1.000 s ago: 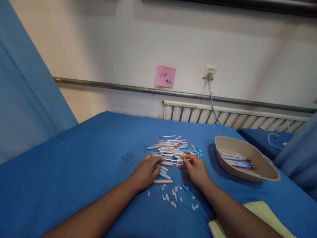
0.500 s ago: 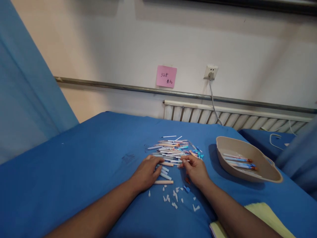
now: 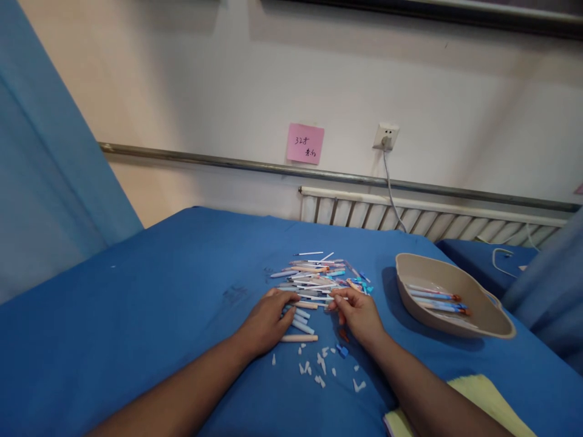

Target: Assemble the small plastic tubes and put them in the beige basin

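A pair of bare hands works low over a blue-covered table point(image 3: 182, 291), amid a scatter of pen parts. The thumb and forefinger of the right hand point(image 3: 362, 318) appear pinched on a slim white rod point(image 3: 345, 298), its end poking out to the right of the fingertips. The left hand point(image 3: 268, 320) lies palm down, fingers curled at the near-left edge of the loose pile point(image 3: 310, 269); whether they grasp anything cannot be told. Pale blue barrels point(image 3: 303, 326) project from beneath its fingers, with a peach barrel point(image 3: 300, 338) just nearer the wearer. Small white tips point(image 3: 322, 364) and a blue clip point(image 3: 342, 351) lie between the forearms, below the fingertips. Well to the right of the right-hand fingers, a beige basin point(image 3: 428, 270) holds bagged pens point(image 3: 439, 296). The step in hand looks like handling one thin part; the next move seems to call for a steady pinch and careful alignment of the rod
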Action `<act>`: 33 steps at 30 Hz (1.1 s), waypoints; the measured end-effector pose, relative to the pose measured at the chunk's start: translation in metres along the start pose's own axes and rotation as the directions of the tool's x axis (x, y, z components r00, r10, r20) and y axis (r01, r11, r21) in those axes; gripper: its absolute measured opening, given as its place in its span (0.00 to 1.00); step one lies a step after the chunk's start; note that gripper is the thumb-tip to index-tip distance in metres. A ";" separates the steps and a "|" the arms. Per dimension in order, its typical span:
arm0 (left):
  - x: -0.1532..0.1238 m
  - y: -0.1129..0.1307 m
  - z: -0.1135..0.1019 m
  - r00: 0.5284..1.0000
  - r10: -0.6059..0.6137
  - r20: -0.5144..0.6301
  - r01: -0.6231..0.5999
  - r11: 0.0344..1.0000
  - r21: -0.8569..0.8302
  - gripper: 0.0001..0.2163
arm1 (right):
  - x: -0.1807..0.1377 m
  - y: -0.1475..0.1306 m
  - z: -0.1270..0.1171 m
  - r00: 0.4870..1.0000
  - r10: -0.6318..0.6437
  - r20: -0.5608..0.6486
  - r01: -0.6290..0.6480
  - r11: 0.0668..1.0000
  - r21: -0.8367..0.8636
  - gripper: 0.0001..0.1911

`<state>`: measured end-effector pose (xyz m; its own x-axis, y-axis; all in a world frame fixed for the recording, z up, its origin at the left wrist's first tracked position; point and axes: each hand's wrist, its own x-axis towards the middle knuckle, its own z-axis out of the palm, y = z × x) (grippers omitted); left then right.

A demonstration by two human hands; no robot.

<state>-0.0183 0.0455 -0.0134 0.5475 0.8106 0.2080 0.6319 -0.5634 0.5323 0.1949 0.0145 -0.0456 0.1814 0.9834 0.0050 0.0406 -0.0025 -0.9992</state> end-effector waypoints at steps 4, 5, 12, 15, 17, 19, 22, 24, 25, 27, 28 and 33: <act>-0.001 -0.001 0.000 1.000 0.013 0.000 -0.013 1.000 0.008 0.13 | 0.000 0.002 0.001 1.000 0.012 0.015 -0.012 1.000 -0.015 0.21; -0.001 -0.001 0.001 1.000 0.013 0.000 -0.013 1.000 0.009 0.13 | 0.000 0.003 0.002 1.000 0.021 0.022 -0.021 1.000 -0.022 0.21; -0.001 -0.002 0.001 1.000 0.008 0.001 -0.008 1.000 0.001 0.13 | -0.003 0.006 0.008 0.997 0.038 0.063 -0.030 0.994 -0.109 0.17; -0.001 -0.001 0.000 1.000 0.009 0.008 -0.009 1.000 -0.003 0.13 | -0.006 0.005 0.007 0.998 -0.050 0.036 0.056 0.978 -0.199 0.15; -0.001 -0.001 0.000 1.000 0.008 0.005 -0.008 1.000 -0.007 0.13 | -0.008 0.005 0.007 0.993 -0.111 0.045 0.118 0.961 -0.249 0.15; -0.002 -0.002 0.001 1.000 0.002 0.000 -0.002 1.000 -0.006 0.13 | -0.009 0.004 0.008 0.989 -0.141 0.051 0.150 0.949 -0.277 0.15; -0.002 -0.003 0.002 1.000 -0.014 -0.014 0.014 1.000 0.001 0.13 | -0.011 0.002 0.009 0.985 -0.171 0.040 0.174 0.931 -0.322 0.15; -0.002 -0.004 0.003 0.999 -0.021 -0.025 0.021 1.000 0.008 0.13 | -0.012 0.000 0.009 0.980 -0.198 0.036 0.198 0.914 -0.355 0.14; -0.002 -0.004 0.003 0.999 -0.021 -0.025 0.021 1.000 0.013 0.13 | -0.012 -0.001 0.009 0.977 -0.209 0.035 0.207 0.906 -0.369 0.14; -0.002 -0.003 0.002 1.000 -0.022 -0.017 0.022 1.000 0.023 0.13 | -0.013 -0.002 0.009 0.976 -0.217 0.031 0.212 0.897 -0.387 0.14; -0.002 -0.003 0.002 1.000 -0.025 -0.011 0.025 0.999 0.026 0.13 | -0.013 -0.002 0.009 0.977 -0.212 0.028 0.206 0.896 -0.392 0.14; -0.002 -0.002 0.001 0.999 -0.034 0.001 0.034 0.999 0.023 0.13 | -0.015 -0.003 0.009 0.980 -0.200 -0.011 0.179 0.898 -0.401 0.15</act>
<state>-0.0200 0.0452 -0.0156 0.5261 0.8292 0.1886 0.6626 -0.5388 0.5202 0.1828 0.0015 -0.0432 0.1805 0.9619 0.2055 0.4628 0.1013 -0.8807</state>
